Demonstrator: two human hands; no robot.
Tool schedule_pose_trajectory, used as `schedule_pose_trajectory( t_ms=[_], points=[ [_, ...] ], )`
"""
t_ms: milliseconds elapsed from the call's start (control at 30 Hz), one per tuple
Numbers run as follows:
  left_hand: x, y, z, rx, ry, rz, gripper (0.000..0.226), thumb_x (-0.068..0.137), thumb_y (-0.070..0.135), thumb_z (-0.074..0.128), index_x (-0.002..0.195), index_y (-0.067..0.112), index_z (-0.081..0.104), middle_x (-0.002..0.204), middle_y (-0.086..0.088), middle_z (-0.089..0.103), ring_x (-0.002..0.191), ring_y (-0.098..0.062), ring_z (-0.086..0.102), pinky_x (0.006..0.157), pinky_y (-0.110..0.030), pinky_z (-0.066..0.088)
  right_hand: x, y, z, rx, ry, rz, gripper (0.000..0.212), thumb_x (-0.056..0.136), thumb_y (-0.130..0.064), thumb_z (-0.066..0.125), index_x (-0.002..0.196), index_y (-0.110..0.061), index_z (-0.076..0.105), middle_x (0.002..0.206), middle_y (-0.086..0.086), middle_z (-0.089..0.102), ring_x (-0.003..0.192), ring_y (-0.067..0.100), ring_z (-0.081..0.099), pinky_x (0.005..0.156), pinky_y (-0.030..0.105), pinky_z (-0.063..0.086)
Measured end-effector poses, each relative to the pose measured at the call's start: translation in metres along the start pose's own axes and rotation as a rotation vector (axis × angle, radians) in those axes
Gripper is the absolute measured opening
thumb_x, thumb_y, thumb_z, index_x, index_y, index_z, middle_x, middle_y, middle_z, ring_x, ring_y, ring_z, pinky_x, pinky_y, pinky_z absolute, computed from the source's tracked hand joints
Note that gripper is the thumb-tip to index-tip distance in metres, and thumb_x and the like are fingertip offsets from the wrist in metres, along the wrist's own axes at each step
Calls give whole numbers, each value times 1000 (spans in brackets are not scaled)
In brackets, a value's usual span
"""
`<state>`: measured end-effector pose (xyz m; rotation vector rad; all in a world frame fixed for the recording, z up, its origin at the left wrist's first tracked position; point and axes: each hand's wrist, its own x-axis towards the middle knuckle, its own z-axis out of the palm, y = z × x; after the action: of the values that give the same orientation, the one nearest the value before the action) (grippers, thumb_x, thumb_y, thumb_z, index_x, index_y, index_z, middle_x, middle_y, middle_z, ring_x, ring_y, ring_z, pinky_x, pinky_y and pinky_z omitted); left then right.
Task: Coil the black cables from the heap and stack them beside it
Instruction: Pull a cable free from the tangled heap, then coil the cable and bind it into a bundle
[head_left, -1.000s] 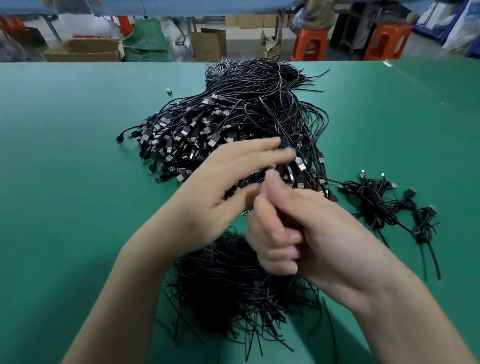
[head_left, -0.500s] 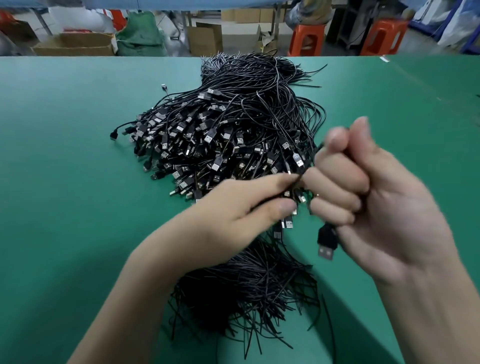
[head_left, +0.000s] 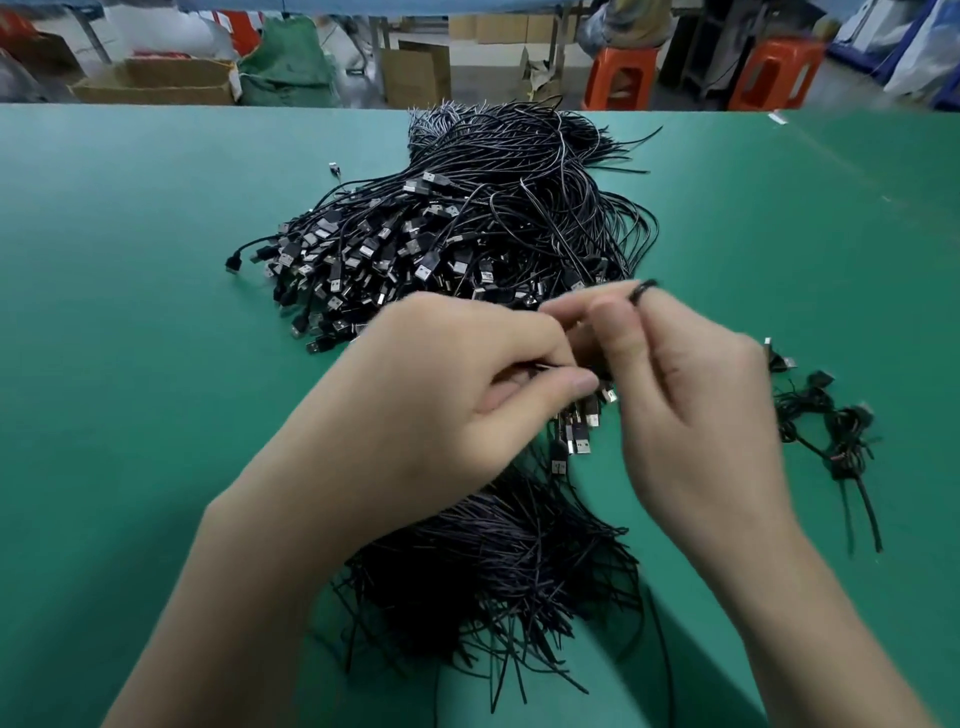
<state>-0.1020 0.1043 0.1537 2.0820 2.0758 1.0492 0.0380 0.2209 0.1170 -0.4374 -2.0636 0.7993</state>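
Left hand (head_left: 447, 395), right hand (head_left: 691, 400) pinching black cable (head_left: 643, 287).

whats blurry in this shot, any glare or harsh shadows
Head view: right hand and the cable pinched between it and the left hand are motion-smeared; heap is sharp; coiled cables at right look soft; green table evenly lit, no glare, faint shadows only.

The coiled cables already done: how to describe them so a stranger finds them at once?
On the green table, start at the big heap of loose black cables in the middle. Look right of it, beyond the right hand, where a few coiled cables lie apart on the green. Unlike the heap's loose strands, each is wound into a small tight bundle.
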Motion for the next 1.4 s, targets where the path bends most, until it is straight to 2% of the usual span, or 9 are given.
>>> schedule_pose_trajectory(
  t_ms=[100, 233, 433, 567, 667, 933, 1100, 1233, 1400],
  points=[
    [-3, -6, -11, 19, 191, 27, 29, 94, 42, 68, 72, 24, 61, 55, 9, 39, 54, -12, 43, 57, -12, 29, -1, 0, 7, 176, -231, 223, 55, 109, -48, 30, 72, -37, 70, 52, -11, 46, 47, 4, 42, 50, 16, 33],
    [-2, -20, -4, -178, 277, -43, 27, 100, 36, 62, 81, 17, 62, 61, 2, 45, 55, -11, 41, 55, -19, 33, 3, -5, 4, 900, -540, 538, 59, 102, -53, 31, 70, -21, 68, 50, -9, 28, 47, 13, 22, 47, 24, 22],
    [1, -25, 32, -242, 46, -19, 19, 110, 20, 48, 106, 22, 66, 87, 8, 62, 84, -16, 60, 74, -32, 48, 10, -11, -12, 1593, -320, 461, 39, 106, -30, 36, 94, -15, 69, 50, -8, 47, 42, 2, 32, 39, 15, 29],
    [0, -19, 48, -210, -202, -117, 26, 108, 30, 48, 121, 32, 70, 96, 17, 68, 90, -8, 66, 80, -33, 54, 18, -7, -22, 1205, 114, 314, 41, 108, -29, 35, 98, -19, 73, 76, -9, 73, 62, -1, 64, 54, 12, 49],
    [0, -10, 42, -243, -163, -75, 23, 107, 32, 52, 114, 31, 75, 94, 14, 74, 86, -3, 67, 77, -25, 51, 17, -3, -21, 682, 306, 84, 40, 113, -27, 24, 111, -19, 63, 90, -2, 79, 82, 18, 76, 65, 22, 55],
    [0, 4, 44, -142, -288, -109, 30, 109, 35, 50, 91, 15, 65, 70, 1, 57, 72, -18, 54, 72, -44, 46, 20, -10, -17, 956, 316, 227, 39, 112, -29, 27, 118, -10, 61, 91, 1, 79, 81, 13, 76, 68, 20, 56],
    [1, 9, 33, -159, -235, -116, 34, 104, 43, 45, 98, 22, 71, 76, 2, 67, 75, -15, 61, 71, -40, 49, 11, -6, -16, 477, 327, 67, 31, 112, -27, 34, 116, -15, 62, 93, 2, 78, 76, 19, 75, 56, 23, 51],
    [-1, 6, 17, -144, -93, -59, 26, 99, 39, 57, 82, 29, 74, 58, 7, 55, 60, -11, 54, 57, -26, 39, 2, 0, -1, 110, 185, 3, 32, 110, -31, 39, 122, -15, 64, 98, -12, 76, 86, 7, 74, 69, 19, 55],
    [-6, -8, -1, -91, 113, 5, 28, 97, 38, 67, 72, 25, 71, 50, 11, 39, 48, -11, 40, 51, -18, 29, -3, 4, 11, 76, -124, 128, 41, 110, -38, 38, 82, -35, 68, 54, -12, 56, 52, 5, 54, 54, 12, 36]
  ],
)
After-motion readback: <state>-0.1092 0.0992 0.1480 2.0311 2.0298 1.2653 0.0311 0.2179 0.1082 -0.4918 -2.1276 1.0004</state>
